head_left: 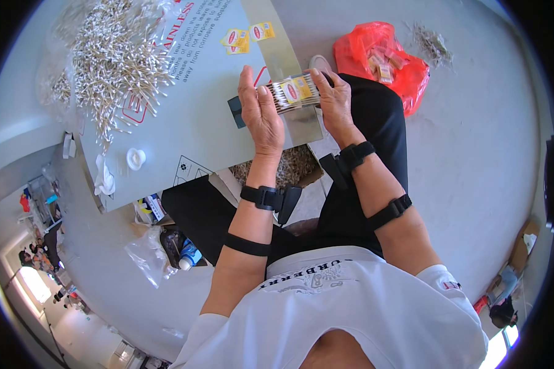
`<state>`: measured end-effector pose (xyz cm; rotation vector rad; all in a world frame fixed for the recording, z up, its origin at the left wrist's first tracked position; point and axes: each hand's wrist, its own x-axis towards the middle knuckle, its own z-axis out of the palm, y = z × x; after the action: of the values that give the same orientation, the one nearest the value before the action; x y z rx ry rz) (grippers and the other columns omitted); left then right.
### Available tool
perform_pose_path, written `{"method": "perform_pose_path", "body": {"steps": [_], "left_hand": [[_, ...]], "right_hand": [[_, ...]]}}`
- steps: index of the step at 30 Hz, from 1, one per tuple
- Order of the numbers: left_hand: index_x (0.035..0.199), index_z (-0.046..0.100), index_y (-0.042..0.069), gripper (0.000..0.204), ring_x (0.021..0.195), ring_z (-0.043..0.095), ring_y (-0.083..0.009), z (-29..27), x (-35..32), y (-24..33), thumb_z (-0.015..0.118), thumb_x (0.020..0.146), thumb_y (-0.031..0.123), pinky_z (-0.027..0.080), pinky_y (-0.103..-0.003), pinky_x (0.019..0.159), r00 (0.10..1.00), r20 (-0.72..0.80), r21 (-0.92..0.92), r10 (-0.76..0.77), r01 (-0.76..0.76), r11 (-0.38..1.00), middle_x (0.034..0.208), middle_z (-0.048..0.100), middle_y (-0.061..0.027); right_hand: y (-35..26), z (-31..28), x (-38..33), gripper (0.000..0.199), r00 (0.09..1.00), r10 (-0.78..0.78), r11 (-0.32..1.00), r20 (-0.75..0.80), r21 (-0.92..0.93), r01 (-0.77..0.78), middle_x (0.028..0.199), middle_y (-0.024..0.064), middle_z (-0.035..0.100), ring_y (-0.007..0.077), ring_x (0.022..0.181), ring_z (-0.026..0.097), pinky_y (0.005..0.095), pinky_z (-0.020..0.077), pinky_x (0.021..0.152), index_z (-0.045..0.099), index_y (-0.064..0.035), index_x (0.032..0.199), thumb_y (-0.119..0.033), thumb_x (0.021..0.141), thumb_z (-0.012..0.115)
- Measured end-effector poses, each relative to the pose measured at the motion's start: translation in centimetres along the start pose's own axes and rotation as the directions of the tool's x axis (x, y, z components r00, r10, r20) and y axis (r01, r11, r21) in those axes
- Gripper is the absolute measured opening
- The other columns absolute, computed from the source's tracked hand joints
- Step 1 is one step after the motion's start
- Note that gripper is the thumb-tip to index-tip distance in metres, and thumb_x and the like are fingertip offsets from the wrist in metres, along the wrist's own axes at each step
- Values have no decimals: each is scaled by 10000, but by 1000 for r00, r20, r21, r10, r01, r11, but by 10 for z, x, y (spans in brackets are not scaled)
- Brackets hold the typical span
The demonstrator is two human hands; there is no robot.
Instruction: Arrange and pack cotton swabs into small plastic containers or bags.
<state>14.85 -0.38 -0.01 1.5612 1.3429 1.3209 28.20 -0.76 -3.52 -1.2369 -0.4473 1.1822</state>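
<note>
A clear pack of cotton swabs with a yellow label lies level between my two hands, above the table's right edge. My left hand bears on its left end, fingers mostly straight and the thumb beside it. At the other end, my right hand grips the pack between thumb and fingers. Several loose yellow labels lie on the table beyond my hands. A dark block shows partly behind my left hand.
A big heap of loose cotton swabs on plastic film covers the table's far left. Nearer stand a small white round container and crumpled white tissue. An open carton sits below the edge. A red bag holding packs lies on the floor.
</note>
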Motion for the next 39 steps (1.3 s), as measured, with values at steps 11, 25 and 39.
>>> {"method": "perform_pose_path", "body": {"steps": [11, 25, 39], "left_hand": [[1409, 348, -45, 529, 1326, 389, -307, 6, -1, 3, 349, 1040, 333, 305, -385, 1097, 999, -6, -53, -41, 40, 998, 1437, 379, -213], [1417, 338, -62, 628, 1330, 381, -281, 15, -4, 6, 311, 1036, 436, 282, -390, 1114, 995, -46, -168, -90, 81, 982, 1445, 372, -224], [1422, 314, -75, 622, 1404, 266, -276, 31, 1, 5, 353, 1025, 401, 133, -407, 1177, 991, 60, -490, -118, 132, 862, 1477, 333, -209]], "right_hand": [[0, -1, -2, 264, 998, -20, 997, 53, 76, 16, 850, 7, 664, 71, 733, 615, 221, 499, 672, 680, -9, 972, -266, 943, 626], [1, 3, 0, 281, 971, -240, 933, 12, -274, 234, 690, 35, 542, 81, 647, 448, 267, 413, 591, 622, 27, 839, -233, 946, 614], [2, 5, -3, 310, 946, -322, 843, -38, -467, 267, 607, 169, 437, 190, 554, 373, 359, 382, 535, 548, 32, 756, -213, 942, 588]]}}
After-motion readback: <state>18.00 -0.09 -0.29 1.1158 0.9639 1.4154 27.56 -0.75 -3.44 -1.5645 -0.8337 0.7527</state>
